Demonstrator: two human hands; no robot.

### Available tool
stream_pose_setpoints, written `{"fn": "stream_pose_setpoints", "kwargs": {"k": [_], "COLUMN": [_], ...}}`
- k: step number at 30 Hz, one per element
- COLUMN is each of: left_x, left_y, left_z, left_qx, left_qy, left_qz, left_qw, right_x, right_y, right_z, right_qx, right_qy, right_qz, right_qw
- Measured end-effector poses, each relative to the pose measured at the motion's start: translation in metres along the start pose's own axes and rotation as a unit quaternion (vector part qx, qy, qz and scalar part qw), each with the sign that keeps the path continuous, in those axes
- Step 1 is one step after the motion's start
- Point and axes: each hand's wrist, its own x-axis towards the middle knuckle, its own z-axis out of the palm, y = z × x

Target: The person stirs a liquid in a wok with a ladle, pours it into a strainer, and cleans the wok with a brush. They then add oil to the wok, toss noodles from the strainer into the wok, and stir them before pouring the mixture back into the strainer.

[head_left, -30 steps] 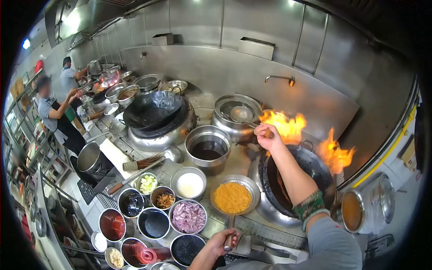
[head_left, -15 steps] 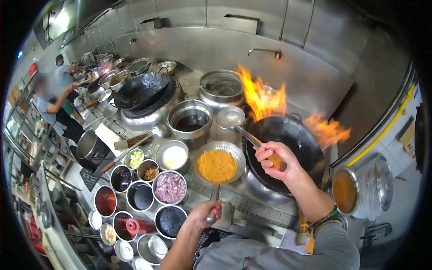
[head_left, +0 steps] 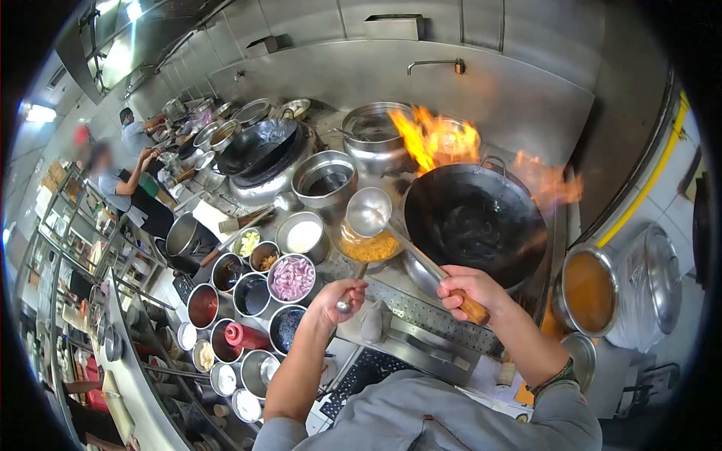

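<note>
The right hand (head_left: 468, 292) is clenched on the ladle (head_left: 368, 211) handle, keeping its bowl left of the flaming wok (head_left: 474, 225). The left hand (head_left: 338, 301) grips the strainer (head_left: 370, 248) handle; the strainer sits beside the wok, within reach.

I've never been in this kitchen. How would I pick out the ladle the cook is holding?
Find the big black wok with flames behind it. Just left of its rim, the ladle hangs over a strainer of orange-yellow food, its long handle running down to the right hand. Unlike the round containers nearby, it is a shiny steel bowl held in the air.
</note>
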Motion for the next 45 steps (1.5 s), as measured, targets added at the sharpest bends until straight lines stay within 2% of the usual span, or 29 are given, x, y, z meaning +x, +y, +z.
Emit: {"fn": "stream_pose_setpoints", "kwargs": {"k": [1, 3, 5, 7, 8, 10, 11, 14, 17, 19, 21, 23, 25, 26, 28, 31, 33, 34, 35, 37, 39, 43, 45], "left_x": [-0.002, -0.008, -0.013, -0.017, -0.024, -0.038, -0.05, -0.087, -0.082, -0.074, -0.06, -0.067, -0.084, -0.087, -0.081, -0.069, -0.064, -0.072, -0.079, -0.087, -0.1, -0.1, -0.099], "left_y": [0.002, 0.004, 0.006, 0.003, 0.002, 0.0, -0.004, -0.017, -0.036, -0.02, -0.001, 0.0, -0.003, -0.006, -0.022, -0.018, -0.005, -0.001, -0.001, -0.005, -0.015, -0.026, -0.028], "left_z": [-0.002, -0.009, -0.02, -0.027, -0.027, -0.027, -0.025, -0.016, -0.028, -0.031, -0.038, -0.033, -0.03, -0.038, -0.047, -0.048, -0.035, -0.025, -0.023, -0.02, -0.001, -0.006, -0.009], "left_qx": [-0.009, 0.0, -0.003, -0.004, -0.004, -0.009, -0.007, 0.147, 0.118, 0.115, -0.028, 0.003, 0.055, 0.075, 0.087, 0.104, -0.019, -0.032, -0.031, 0.023, 0.071, 0.06, 0.036], "left_qy": [0.0, 0.0, 0.017, 0.015, 0.023, 0.03, 0.029, 0.027, 0.003, -0.01, -0.042, -0.027, -0.016, -0.066, -0.056, -0.041, -0.035, -0.028, -0.022, -0.081, -0.051, -0.008, -0.001], "left_qz": [0.002, 0.007, 0.013, 0.016, 0.015, 0.011, 0.005, 0.151, 0.117, 0.111, 0.005, 0.016, 0.082, 0.096, 0.094, 0.086, 0.023, 0.023, 0.027, 0.062, 0.087, 0.067, 0.053], "left_qw": [1.0, 1.0, 1.0, 1.0, 1.0, 0.999, 1.0, 0.977, 0.986, 0.987, 0.999, 0.999, 0.995, 0.99, 0.99, 0.99, 0.999, 0.999, 0.999, 0.994, 0.992, 0.996, 0.998], "right_x": [-0.004, -0.007, -0.016, -0.019, -0.019, -0.02, -0.025, -0.047, -0.054, -0.05, -0.047, -0.046, -0.046, -0.045, -0.043, -0.026, -0.008, 0.003, 0.013, 0.036, 0.065, 0.168, 0.245], "right_y": [0.005, 0.015, 0.021, 0.029, 0.034, 0.046, 0.043, 0.025, 0.025, 0.025, 0.026, 0.029, 0.03, 0.029, 0.026, 0.006, -0.012, -0.023, -0.032, -0.058, -0.083, -0.136, -0.155], "right_z": [-0.003, -0.005, 0.006, 0.014, 0.014, 0.01, 0.017, 0.046, 0.057, 0.075, 0.085, 0.091, 0.096, 0.093, 0.083, 0.081, 0.067, 0.061, 0.056, 0.05, 0.046, 0.01, -0.018], "right_qx": [0.001, -0.166, -0.202, -0.354, -0.356, -0.369, -0.367, -0.346, -0.311, -0.31, -0.267, -0.229, -0.223, -0.222, -0.248, -0.257, -0.251, -0.243, -0.233, -0.231, -0.271, -0.381, -0.462], "right_qy": [0.003, 0.02, 0.041, 0.113, 0.117, 0.166, 0.172, 0.2, 0.182, 0.213, 0.214, 0.219, 0.25, 0.254, 0.243, 0.246, 0.239, 0.227, 0.216, 0.211, 0.214, 0.211, 0.262], "right_qz": [-0.003, 0.008, 0.007, -0.021, -0.018, -0.089, -0.087, -0.176, -0.241, -0.24, -0.254, -0.26, -0.24, -0.242, -0.252, -0.247, -0.24, -0.239, -0.238, -0.228, -0.221, -0.226, -0.238], "right_qw": [1.0, 0.986, 0.979, 0.928, 0.927, 0.91, 0.91, 0.9, 0.901, 0.895, 0.904, 0.912, 0.911, 0.91, 0.903, 0.901, 0.907, 0.912, 0.918, 0.922, 0.912, 0.872, 0.813]}}
